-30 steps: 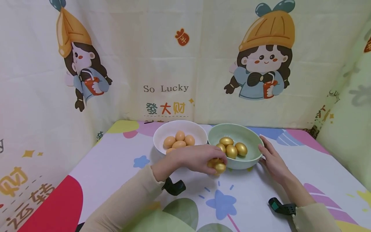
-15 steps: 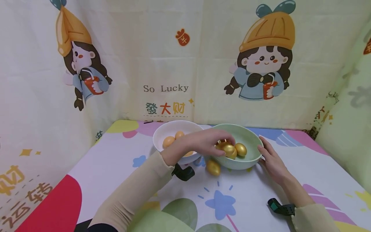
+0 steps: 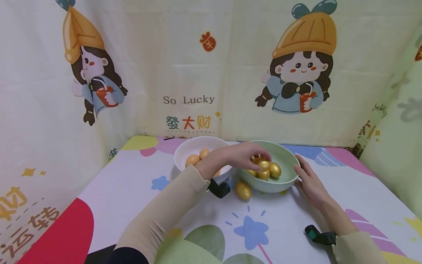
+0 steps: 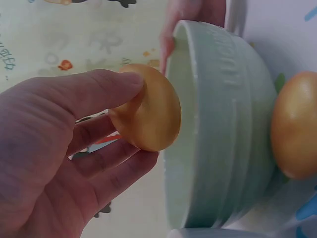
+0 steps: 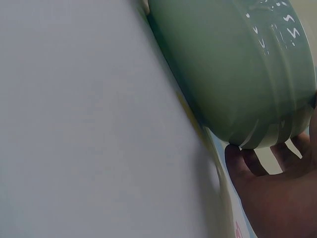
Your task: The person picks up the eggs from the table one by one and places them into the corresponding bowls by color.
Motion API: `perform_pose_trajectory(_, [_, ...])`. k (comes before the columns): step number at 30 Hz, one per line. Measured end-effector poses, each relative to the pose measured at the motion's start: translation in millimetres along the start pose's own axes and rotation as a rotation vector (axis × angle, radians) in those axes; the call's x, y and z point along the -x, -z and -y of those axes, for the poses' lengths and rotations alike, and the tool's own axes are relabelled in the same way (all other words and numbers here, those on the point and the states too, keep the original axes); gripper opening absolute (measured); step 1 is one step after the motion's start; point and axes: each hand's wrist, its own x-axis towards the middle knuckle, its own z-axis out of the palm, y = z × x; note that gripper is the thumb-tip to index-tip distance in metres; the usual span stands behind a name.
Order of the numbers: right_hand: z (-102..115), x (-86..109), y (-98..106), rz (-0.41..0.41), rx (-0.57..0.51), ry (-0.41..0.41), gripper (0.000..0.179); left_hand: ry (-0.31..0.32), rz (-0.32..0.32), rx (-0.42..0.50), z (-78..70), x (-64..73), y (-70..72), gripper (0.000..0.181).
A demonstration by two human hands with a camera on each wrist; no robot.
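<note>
My left hand (image 3: 245, 156) is over the green bowl (image 3: 287, 157), pinching a golden egg (image 4: 153, 109) between thumb and fingertips. In the left wrist view that egg is level with the bowl's rim, on its open side. Several golden eggs (image 3: 275, 169) lie inside the bowl below the hand. Another golden egg (image 3: 243, 191) rests on the table against the bowl's front left. My right hand (image 3: 311, 181) grips the bowl's right side at the rim; in the right wrist view its fingertips (image 5: 237, 151) press the outer wall.
Left of the green bowl, close beside it, stands a white bowl (image 3: 181, 156) with several brown eggs (image 3: 192, 160), partly hidden by my left forearm. A patterned cloth (image 3: 204, 209) covers the table. Printed curtains (image 3: 237, 91) hang behind and at both sides.
My left hand has lifted one golden egg from the table in front and carried it up over the green bowl. The other egg there stays on the table. My right hand keeps its place.
</note>
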Motion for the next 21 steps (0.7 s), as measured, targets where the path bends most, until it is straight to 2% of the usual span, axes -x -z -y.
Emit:
perform_pose_trajectory(5, [-0.8,-1.8,1.2,-0.010,-0.007,-0.017,0.067,-0.032,0.002,-0.041,6.2,-9.4,-8.3,0.032])
perform_pose_trajectory(9, [-1.0,-2.9,1.3,-0.020,-0.003,-0.026,0.068,0.003,0.007,-0.053,9.6,-12.9,-12.1,0.032])
perform_pose_trajectory(15, [-0.4,-3.2,1.5,-0.022,0.006,-0.025,0.068,0.013,0.021,-0.071,14.8,-16.7,-16.2,0.031])
perform_pose_trajectory(21, [-1.2,-2.5,0.4,-0.025,0.009,-0.033,0.068,0.048,0.063,-0.017,19.3,-17.6,-16.6,0.032])
